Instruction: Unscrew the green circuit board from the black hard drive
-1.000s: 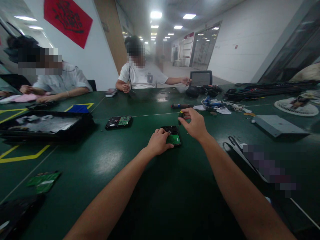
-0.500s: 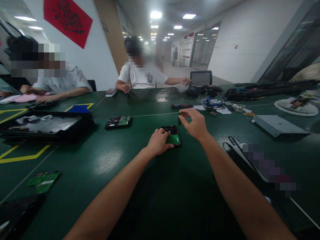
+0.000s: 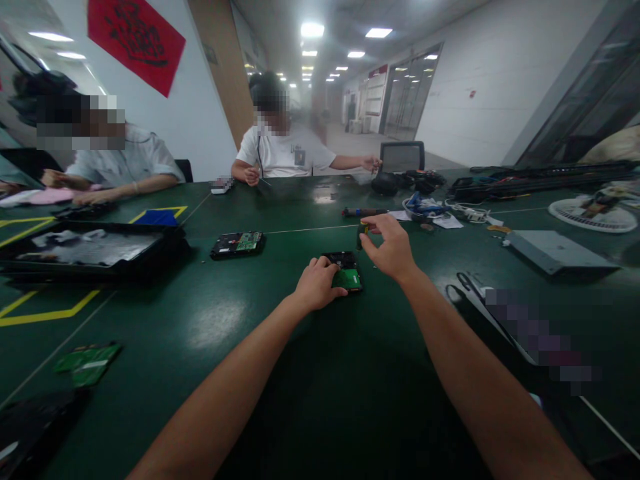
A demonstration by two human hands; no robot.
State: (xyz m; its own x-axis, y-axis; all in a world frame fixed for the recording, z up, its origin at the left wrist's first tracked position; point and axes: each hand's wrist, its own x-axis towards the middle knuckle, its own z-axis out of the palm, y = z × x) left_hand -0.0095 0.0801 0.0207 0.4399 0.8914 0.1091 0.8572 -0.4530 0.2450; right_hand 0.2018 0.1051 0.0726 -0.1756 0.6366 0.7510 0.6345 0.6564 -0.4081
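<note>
A hard drive [image 3: 348, 279] with a green circuit board lies flat on the dark green table in front of me. My left hand [image 3: 318, 283] grips it from the left side, fingers over its black part and thumb at the near edge. Above its far right corner, my right hand [image 3: 387, 243] pinches the black and yellow handle of a small screwdriver [image 3: 360, 237], held upright. The screwdriver's tip is too small to make out. A second hard drive [image 3: 237, 245] rests farther left, apart from both hands.
Left are a black tray [image 3: 95, 250] and a loose green circuit board [image 3: 90, 363]. Another screwdriver [image 3: 365, 212] lies beyond my right hand. Right stand a grey metal box [image 3: 560, 250] and a white fan-like part [image 3: 593, 215]. Two people sit across the table.
My right fingers have shifted slightly around the screwdriver handle, and more of its yellow shows. The left hand and the hard drive stay put. The person at left has moved their head slightly.
</note>
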